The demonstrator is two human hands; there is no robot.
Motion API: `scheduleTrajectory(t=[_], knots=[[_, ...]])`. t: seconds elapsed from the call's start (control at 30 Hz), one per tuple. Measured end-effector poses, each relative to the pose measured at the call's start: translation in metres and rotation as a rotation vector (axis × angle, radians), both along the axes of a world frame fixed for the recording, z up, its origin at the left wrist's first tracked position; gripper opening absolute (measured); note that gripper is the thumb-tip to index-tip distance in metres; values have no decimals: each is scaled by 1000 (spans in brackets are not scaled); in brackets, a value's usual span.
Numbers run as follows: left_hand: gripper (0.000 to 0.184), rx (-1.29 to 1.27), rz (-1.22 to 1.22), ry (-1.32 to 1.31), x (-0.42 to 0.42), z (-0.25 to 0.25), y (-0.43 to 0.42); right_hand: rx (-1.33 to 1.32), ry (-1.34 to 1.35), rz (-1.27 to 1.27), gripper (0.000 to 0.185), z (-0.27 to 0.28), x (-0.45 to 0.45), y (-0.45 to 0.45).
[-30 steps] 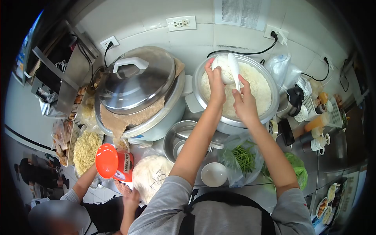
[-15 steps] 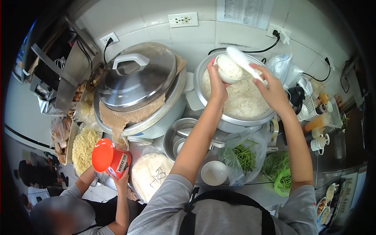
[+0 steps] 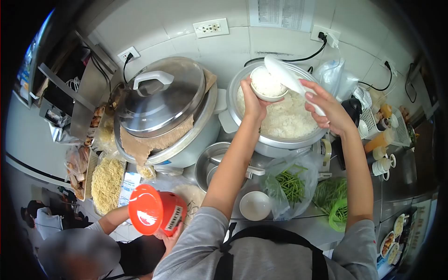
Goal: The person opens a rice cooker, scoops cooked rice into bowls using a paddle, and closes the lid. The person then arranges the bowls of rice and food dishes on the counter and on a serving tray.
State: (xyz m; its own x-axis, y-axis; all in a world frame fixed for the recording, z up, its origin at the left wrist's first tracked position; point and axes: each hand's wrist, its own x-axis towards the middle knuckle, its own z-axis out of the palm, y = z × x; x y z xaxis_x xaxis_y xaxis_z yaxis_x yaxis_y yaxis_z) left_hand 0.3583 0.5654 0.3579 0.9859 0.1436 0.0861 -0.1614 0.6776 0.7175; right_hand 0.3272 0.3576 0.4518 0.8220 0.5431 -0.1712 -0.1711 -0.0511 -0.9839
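Note:
My left hand [image 3: 253,99] is closed around a small white bowl [image 3: 269,98] heaped with white rice [image 3: 266,81]. In my right hand [image 3: 329,108] is a white rice paddle [image 3: 284,74], its broad blade lying against the top of the rice in the bowl. Both hands are above the open rice cooker [image 3: 233,100], whose pot holds a large amount of cooked rice [image 3: 291,116].
Left stands a big lidded cooker [image 3: 163,102] with a brown cloth under its lid. Nearby are a steel pot [image 3: 201,170], an empty white bowl [image 3: 255,206], bagged green beans [image 3: 290,184] and noodles [image 3: 108,184]. A co-worker holds a red container [image 3: 151,210] at lower left.
The paddle's blade has tipped down and left onto the rice; my right hand's fingers have shifted on its handle. The co-worker's red container has moved right and down.

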Motion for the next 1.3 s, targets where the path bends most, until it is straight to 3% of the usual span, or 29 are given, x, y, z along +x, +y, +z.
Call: scheduleTrajectory(t=[0.13,0.33,0.43,0.57,0.67,0.73,0.87,1.03,1.13,1.23,1.3], knots=[[69,-47,-112,-35,-17,7,-1,315,37,-32,48,3,5,-15],[73,-64,-248,101,-139,32,-17,29,-113,-57,42,0,23,-25],[74,-109,-398,218,-210,20,-37,-107,-207,-105,37,-5,25,-21],[68,-148,-484,546,-291,-15,-87,-335,-376,-152,29,-19,36,-23],[61,-257,-665,471,-322,-91,-127,-633,-586,-214,29,-27,39,-18],[56,-207,-654,460,-331,-117,-148,-744,-685,-243,31,-35,42,-16],[51,-48,-621,376,-330,-190,-181,-718,-771,-209,36,-52,59,-29],[51,157,-474,332,-326,-209,-213,-723,-789,-172,35,-52,63,-41],[49,253,-369,255,-322,-227,-225,-633,-996,-111,38,-49,63,-43],[51,327,-307,240,-319,-230,-226,-720,-729,-92,42,-26,34,-37],[53,395,-257,294,-317,-229,-220,-679,-719,-60,46,-31,39,-37]])
